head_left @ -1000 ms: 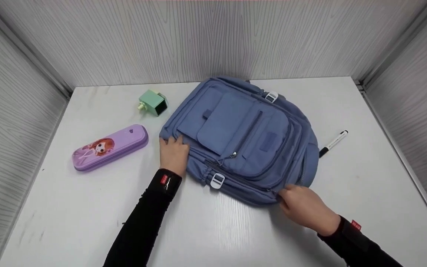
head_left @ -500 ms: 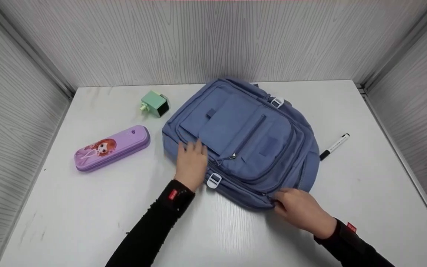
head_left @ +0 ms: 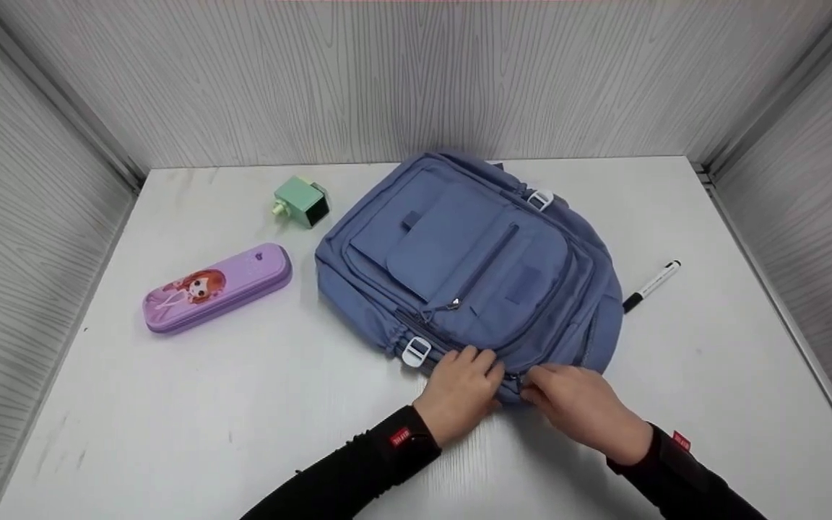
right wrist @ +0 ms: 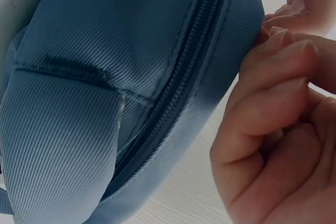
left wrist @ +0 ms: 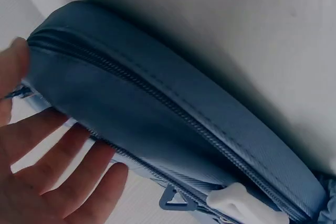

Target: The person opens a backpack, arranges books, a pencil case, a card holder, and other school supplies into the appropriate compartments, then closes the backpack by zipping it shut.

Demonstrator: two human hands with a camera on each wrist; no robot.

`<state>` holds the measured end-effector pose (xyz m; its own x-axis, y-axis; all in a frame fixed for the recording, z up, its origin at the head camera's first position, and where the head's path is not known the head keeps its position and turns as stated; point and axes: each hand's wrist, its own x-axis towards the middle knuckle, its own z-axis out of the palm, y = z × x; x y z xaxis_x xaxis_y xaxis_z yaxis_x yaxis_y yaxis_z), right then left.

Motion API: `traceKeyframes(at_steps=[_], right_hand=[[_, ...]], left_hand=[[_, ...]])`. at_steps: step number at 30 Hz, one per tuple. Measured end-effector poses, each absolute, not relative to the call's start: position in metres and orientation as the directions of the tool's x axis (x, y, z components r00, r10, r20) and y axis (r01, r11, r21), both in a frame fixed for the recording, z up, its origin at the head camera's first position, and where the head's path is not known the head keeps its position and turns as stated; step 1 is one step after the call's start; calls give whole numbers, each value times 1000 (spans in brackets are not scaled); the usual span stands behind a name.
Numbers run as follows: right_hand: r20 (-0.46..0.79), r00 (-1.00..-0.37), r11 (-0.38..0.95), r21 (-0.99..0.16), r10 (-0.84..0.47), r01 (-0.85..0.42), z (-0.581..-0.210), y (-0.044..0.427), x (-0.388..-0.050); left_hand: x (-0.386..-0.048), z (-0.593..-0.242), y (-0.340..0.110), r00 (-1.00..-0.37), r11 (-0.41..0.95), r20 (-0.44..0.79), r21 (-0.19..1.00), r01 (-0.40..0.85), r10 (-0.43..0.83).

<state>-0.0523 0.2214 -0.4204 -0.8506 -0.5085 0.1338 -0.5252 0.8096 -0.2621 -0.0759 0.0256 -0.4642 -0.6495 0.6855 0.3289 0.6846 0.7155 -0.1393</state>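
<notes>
A blue backpack (head_left: 438, 253) lies front side up in the head view. My left hand (head_left: 459, 393) holds its near side edge, fingers bent over the rim. Its palm side and outstretched fingers (left wrist: 86, 171) show in the left wrist view, beside a row of zip teeth (left wrist: 157, 98). Right next to it, my right hand (head_left: 578, 404) pinches at a zipper pull (head_left: 516, 380) near the bag's rounded end. Curled fingers (right wrist: 273, 114) hide most of that pinch in the right wrist view. A white strap buckle (head_left: 416, 352) lies left of my left hand.
To the left lies a purple pencil case (head_left: 221, 287) printed with a red-haired figure. Behind it stands a small green boxy object (head_left: 300, 201) with a pale knob and dark end. A black-and-white marker (head_left: 651, 286) lies right of the backpack. Grey wood-grain walls (head_left: 416, 79) enclose the white table (head_left: 170, 412).
My left hand has left the backpack's left corner and moved right along the near edge to beside the right hand. The right hand has shifted slightly left along the zip.
</notes>
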Motion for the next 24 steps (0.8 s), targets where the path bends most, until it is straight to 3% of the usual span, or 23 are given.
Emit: traceKeyframes(at_steps=[6,11,24], right_hand=[[200,-851,824,-221,-486,-522,-421,229,-57],[236,-870,856,-195,-434,-480,-414,247,-66],[293,-928,916,-258,-229,-307,-407,293,-106]], left_hand=[[-82,-472,29,-596,713,436,-172,680,674],[-83,-473,28,-586,711,459,-161,685,668],[-83,-477,24,-583,702,453,-150,696,675]])
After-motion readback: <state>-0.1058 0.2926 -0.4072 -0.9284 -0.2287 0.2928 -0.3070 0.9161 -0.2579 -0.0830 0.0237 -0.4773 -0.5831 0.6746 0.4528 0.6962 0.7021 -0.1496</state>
